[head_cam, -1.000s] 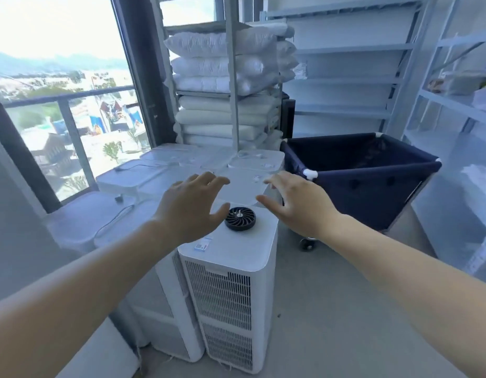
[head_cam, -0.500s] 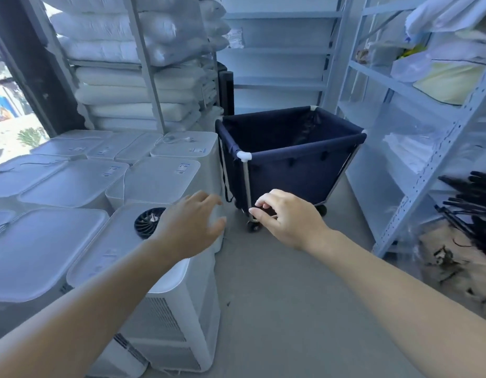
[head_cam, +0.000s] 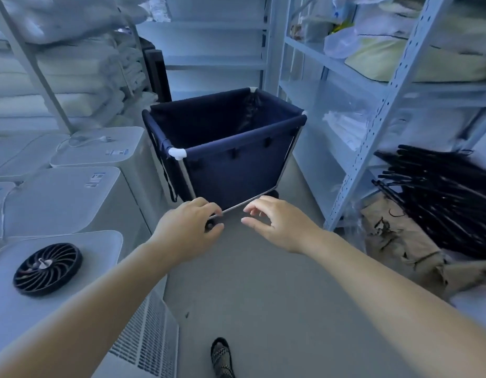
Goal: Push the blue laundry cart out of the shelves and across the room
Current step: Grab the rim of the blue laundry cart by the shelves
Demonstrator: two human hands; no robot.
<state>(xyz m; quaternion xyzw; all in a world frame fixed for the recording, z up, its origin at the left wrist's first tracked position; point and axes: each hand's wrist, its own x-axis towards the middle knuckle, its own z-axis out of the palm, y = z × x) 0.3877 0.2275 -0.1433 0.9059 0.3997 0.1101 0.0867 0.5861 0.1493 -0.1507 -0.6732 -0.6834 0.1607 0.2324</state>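
Note:
The blue laundry cart (head_cam: 231, 170) is a dark navy fabric bin on a metal frame with white corner joints. It stands at the end of a narrow aisle between shelving, and its inside looks empty. My left hand (head_cam: 186, 231) and my right hand (head_cam: 280, 223) reach out side by side in front of the cart's near lower edge. Both hold nothing, with fingers loosely curled and apart. They overlap the cart's base in the picture, and I cannot tell whether they touch it. One cart wheel peeks out by my left thumb.
White air purifier units (head_cam: 73, 197) line the left side, the nearest with a black fan grille (head_cam: 47, 268). Stacked pillows (head_cam: 59, 66) fill the left shelves. Metal shelving (head_cam: 372, 126) with bags runs along the right, with black hangers (head_cam: 441, 197) below. Grey floor (head_cam: 263, 296) lies between; my foot (head_cam: 221, 358) shows.
I have turned from the window toward the aisle and moved closer to the cart. Both hands moved forward and closer together in front of it.

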